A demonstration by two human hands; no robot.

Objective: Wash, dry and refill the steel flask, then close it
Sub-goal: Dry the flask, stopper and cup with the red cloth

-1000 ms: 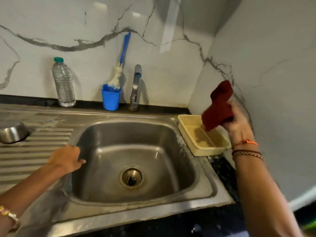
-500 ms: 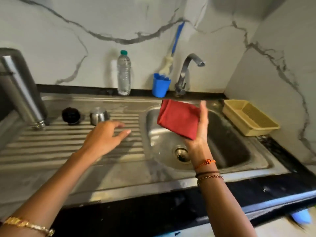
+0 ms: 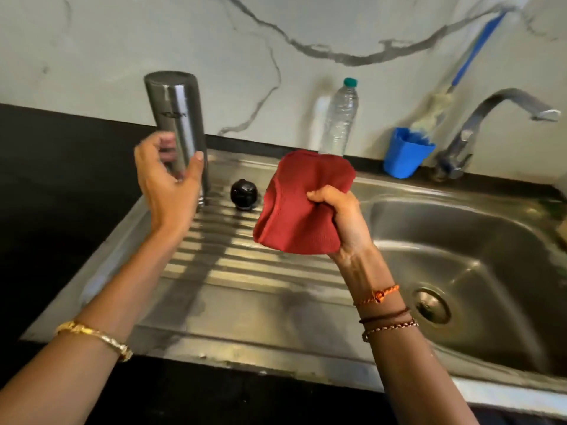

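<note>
My left hand point(image 3: 167, 179) curls around the smooth cylindrical steel flask point(image 3: 178, 124) while my right hand point(image 3: 340, 219) clutches a bunched red cloth point(image 3: 294, 207).

You see a silver flask point(image 3: 178, 118) at upper left, a red cloth point(image 3: 294, 207) at centre, a black cap point(image 3: 244, 193), a blue cup point(image 3: 405, 153), and a grey-veined white wall point(image 3: 153, 35)

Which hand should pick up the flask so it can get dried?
The left hand, probably. Its fingers are already curling round the flask, which stands upside down on the drainboard. The right hand is busy gripping the red cloth, so it's better placed to wipe.
</note>
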